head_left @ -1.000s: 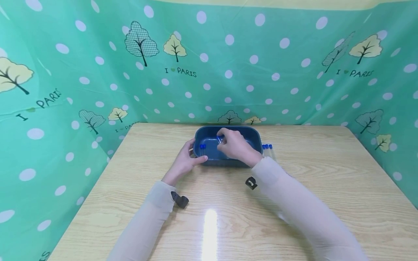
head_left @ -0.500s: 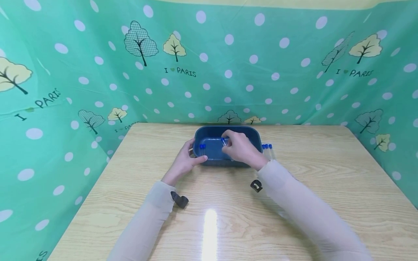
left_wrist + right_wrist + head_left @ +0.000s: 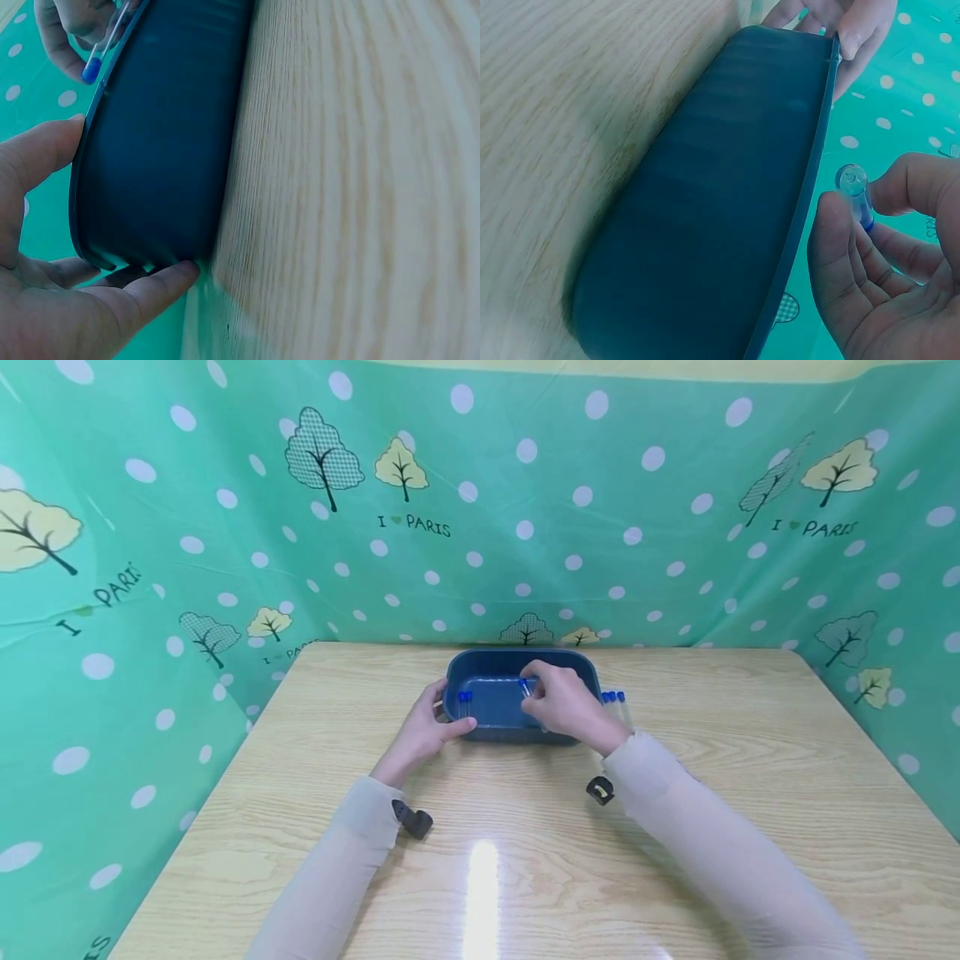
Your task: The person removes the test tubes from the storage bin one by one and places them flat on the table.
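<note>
A dark blue plastic basin (image 3: pixel 491 697) stands near the table's far edge. My left hand (image 3: pixel 420 735) grips its left end; the left wrist view shows the thumb on the rim and fingers against the end wall (image 3: pixel 157 150). Over the basin's right half, my right hand (image 3: pixel 567 703) pinches a clear test tube (image 3: pixel 527 687) with a blue cap, tilted, cap up and away. The tube's rounded bottom (image 3: pixel 852 180) faces the right wrist camera. Two blue-capped test tubes (image 3: pixel 465 698) lean side by side inside the basin at its left end.
Just right of the basin, three more blue-capped test tubes (image 3: pixel 613 698) lie on the wooden table (image 3: pixel 735 760), partly behind my right hand. A green dotted curtain (image 3: pixel 480 560) hangs behind the table and along its left side.
My right hand has moved a little to the right over the basin with the test tube, towards its front right. The left hand and basin have stayed in place.
</note>
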A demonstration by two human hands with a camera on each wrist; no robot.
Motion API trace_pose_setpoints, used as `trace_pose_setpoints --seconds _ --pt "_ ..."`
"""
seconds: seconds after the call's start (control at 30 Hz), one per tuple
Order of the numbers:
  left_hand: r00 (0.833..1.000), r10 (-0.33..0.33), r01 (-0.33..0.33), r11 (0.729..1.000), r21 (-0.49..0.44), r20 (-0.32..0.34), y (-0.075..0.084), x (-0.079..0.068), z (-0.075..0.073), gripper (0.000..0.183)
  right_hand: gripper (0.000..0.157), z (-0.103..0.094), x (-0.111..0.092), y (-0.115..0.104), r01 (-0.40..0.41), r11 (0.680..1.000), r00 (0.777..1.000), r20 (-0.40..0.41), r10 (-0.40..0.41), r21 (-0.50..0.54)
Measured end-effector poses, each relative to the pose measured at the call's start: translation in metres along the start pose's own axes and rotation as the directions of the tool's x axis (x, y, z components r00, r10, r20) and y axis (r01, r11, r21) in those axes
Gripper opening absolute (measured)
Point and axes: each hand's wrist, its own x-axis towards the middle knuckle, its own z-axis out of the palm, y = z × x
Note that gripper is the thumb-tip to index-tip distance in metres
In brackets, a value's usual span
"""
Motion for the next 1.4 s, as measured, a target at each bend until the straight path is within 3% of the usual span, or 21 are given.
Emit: trace_pose_setpoints --seconds 0.77,1.4 --pt "1.0 -0.018 0.018 1.0 0.007 0.004 -0.001 0.0 -0.002 0.09 0.043 -0.008 -0.014 0.016 0.04 0.999 0.999 -0.032 -0.041 -0.014" --pt "1.0 -0.024 0.024 1.0 0.013 0.004 0.0 0.001 0.0 0.09 0.044 -0.022 -0.026 0.035 0.003 1.0 0.999 -0.045 -0.004 -0.018"
